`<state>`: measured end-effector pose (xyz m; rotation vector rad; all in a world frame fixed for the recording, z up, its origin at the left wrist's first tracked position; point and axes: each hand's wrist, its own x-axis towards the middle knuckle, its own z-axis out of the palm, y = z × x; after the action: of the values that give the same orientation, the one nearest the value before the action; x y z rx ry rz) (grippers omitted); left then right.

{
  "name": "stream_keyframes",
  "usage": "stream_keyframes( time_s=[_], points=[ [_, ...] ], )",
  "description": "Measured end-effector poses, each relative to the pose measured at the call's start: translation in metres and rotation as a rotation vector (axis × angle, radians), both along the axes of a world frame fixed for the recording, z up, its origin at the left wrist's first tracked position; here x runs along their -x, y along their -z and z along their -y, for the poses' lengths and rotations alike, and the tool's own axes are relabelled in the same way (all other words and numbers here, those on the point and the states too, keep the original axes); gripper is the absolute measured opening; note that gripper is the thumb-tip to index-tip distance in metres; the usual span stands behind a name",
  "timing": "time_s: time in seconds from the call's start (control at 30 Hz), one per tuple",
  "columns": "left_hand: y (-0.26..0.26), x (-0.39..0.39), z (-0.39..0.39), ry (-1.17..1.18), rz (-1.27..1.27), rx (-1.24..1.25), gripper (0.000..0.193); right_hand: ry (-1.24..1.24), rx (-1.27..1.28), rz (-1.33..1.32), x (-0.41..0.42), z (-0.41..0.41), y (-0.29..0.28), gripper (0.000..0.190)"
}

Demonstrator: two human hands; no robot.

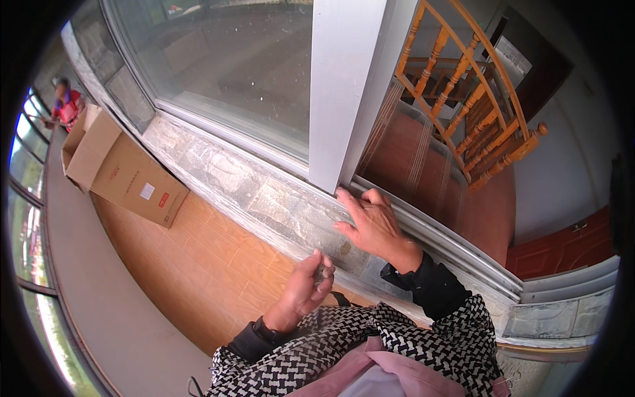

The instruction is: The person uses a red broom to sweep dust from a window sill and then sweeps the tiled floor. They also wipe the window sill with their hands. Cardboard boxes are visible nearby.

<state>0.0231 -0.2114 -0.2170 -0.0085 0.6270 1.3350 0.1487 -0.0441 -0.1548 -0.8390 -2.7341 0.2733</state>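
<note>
My right hand (pixel 373 226) reaches over the stone-faced sill (pixel 283 201) with its fingers apart. Its index fingertip touches the lower corner of the white sliding window frame (pixel 342 124), beside the metal track (pixel 446 248). No object shows in that hand. Lower and to the left, my left hand (pixel 305 288) is raised above the wood-look floor, palm up and fingers curled. Something greyish shows between its thumb and fingers, but whether this is a held piece or dirt on the skin is unclear. The window's glass pane (pixel 238 74) is speckled with white spots.
A cardboard box (pixel 131 173) with raised flaps stands on the wood-look floor (pixel 208 253) at left. Behind it is a person (pixel 69 106) in red. Through the opening are red-carpeted stairs (pixel 407 154), a wooden balustrade (pixel 466 99) and a red door (pixel 565 243). Windows line the far left.
</note>
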Motion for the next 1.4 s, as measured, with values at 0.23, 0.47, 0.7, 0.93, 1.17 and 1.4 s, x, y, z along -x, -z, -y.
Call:
stream_keyframes(
  time_s=[0.23,0.47,0.7,0.93,1.17,1.4],
  points=[
    [-0.001,0.006,-0.012,0.000,-0.073,0.026,0.033,0.092,-0.097,0.088,-0.028,0.010,0.001,0.064],
    [0.007,0.016,-0.008,-0.057,-0.061,0.005,0.033,0.397,-0.024,0.580,-0.115,0.022,-0.056,0.045],
    [0.006,0.017,-0.010,-0.034,-0.096,-0.001,0.033,-0.041,0.337,-0.343,-0.051,0.003,-0.019,0.035],
    [0.005,0.029,0.001,-0.048,-0.027,0.079,0.033,-0.109,0.378,-0.376,-0.011,-0.002,-0.001,0.057],
    [0.020,0.039,0.004,-0.072,0.006,0.119,0.033,-0.348,0.185,-0.115,0.007,0.000,-0.008,0.075],
    [0.032,0.056,0.006,-0.056,0.037,0.142,0.033,0.070,0.126,0.431,-0.067,0.004,-0.050,0.051]
  ],
)
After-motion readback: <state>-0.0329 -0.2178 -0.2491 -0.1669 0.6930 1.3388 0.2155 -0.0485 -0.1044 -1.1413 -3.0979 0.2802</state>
